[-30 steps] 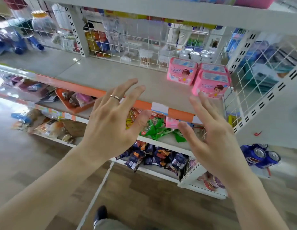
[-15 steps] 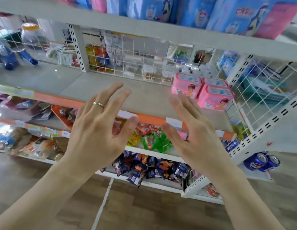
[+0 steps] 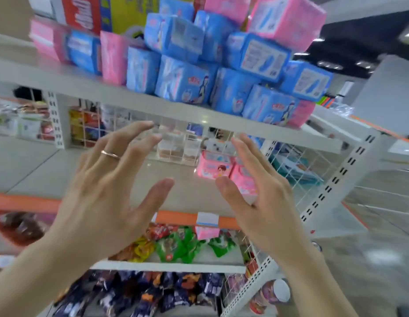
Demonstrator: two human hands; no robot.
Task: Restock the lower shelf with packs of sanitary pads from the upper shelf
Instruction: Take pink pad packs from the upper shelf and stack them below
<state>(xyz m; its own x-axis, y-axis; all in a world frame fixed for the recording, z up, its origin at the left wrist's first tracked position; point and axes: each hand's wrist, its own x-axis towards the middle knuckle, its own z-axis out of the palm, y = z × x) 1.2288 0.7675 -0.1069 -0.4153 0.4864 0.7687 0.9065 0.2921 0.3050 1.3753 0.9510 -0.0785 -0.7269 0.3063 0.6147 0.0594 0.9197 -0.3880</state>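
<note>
Tilted upward since a second ago, the view now takes in the stacked blue and pink plastic-wrapped pad packs (image 3: 221,72) along the grey upper shelf's front edge (image 3: 135,102) — left hand (image 3: 103,193) and right hand (image 3: 265,202) both spread open, empty, rising toward them, with few pink packs (image 3: 213,165) at the lower shelf's right end (image 3: 176,195).

Upper shelf (image 3: 107,88): stacked pad packs (image 3: 221,65) piled several high, toward its right. Lower shelf (image 3: 50,170): two pad packs (image 3: 213,167) at the right rear, against the wire back panel (image 3: 176,143). Left hand (image 3: 107,193) and right hand (image 3: 265,197) are raised before the lower shelf, apart. Snack packets (image 3: 178,245) lie on the shelf beneath.
</note>
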